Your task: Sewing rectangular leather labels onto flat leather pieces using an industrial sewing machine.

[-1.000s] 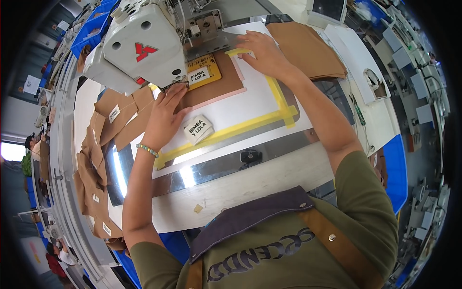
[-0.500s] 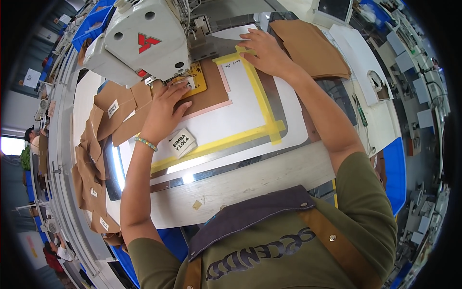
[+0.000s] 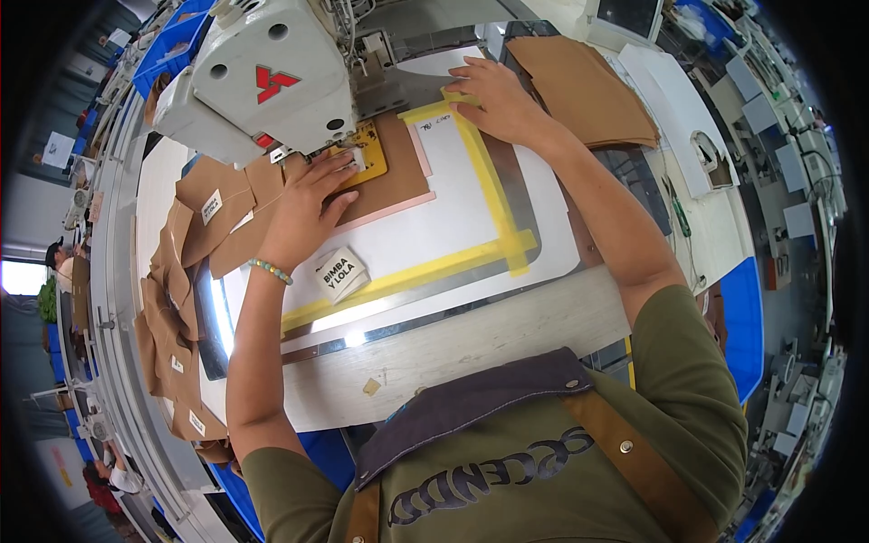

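Beneath the head of a white sewing machine [image 3: 272,86] lies a brown fabric piece [image 3: 407,163], with a yellow plate [image 3: 372,149] on it. My left hand [image 3: 312,199] rests by that plate, its fingers stretched out flat close to the needle area; the fingertips are partly hidden there. Pink strips edge the brown piece on a white template sheet [image 3: 453,213] bordered with yellow tape [image 3: 493,185]. My right hand [image 3: 498,100] lies open, fingers apart, at the far right corner of the tape. A small stack of white labels [image 3: 342,274] sits on the sheet, nearer me.
Brown pieces with white labels [image 3: 169,281] are heaped at the left. At the far right is a stack of brown sheets [image 3: 584,90]. Green-handled snips [image 3: 679,210] lie farther right, beside a blue bin [image 3: 742,326]. The pale table edge [image 3: 471,348] runs in front of me.
The template sheet, with the brown piece and the labels on it, has shifted very slightly left. Both hands have moved along with it, keeping their poses.
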Motion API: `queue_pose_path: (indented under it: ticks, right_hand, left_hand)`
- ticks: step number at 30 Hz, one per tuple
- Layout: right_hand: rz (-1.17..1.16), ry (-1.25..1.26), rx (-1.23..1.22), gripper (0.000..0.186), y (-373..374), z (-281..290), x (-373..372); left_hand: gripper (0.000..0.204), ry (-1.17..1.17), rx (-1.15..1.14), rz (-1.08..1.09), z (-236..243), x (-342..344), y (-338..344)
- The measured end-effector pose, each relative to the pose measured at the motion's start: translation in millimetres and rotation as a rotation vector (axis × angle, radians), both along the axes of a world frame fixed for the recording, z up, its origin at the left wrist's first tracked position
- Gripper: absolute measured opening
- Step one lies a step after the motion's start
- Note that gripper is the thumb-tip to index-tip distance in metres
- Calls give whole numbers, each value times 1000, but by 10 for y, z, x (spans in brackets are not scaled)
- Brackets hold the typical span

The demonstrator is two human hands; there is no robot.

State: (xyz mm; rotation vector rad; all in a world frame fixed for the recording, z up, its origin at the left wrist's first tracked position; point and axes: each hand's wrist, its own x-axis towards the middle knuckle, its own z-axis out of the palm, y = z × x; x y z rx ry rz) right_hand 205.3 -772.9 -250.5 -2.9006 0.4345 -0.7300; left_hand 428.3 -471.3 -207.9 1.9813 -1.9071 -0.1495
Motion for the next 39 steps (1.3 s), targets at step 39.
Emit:
queue_pose_path:
  ticks: [39]
  right_hand:
    - [422,80,137,35,823,301,100]
  left_hand:
    - [43,180,-152,173,-223,712,362]
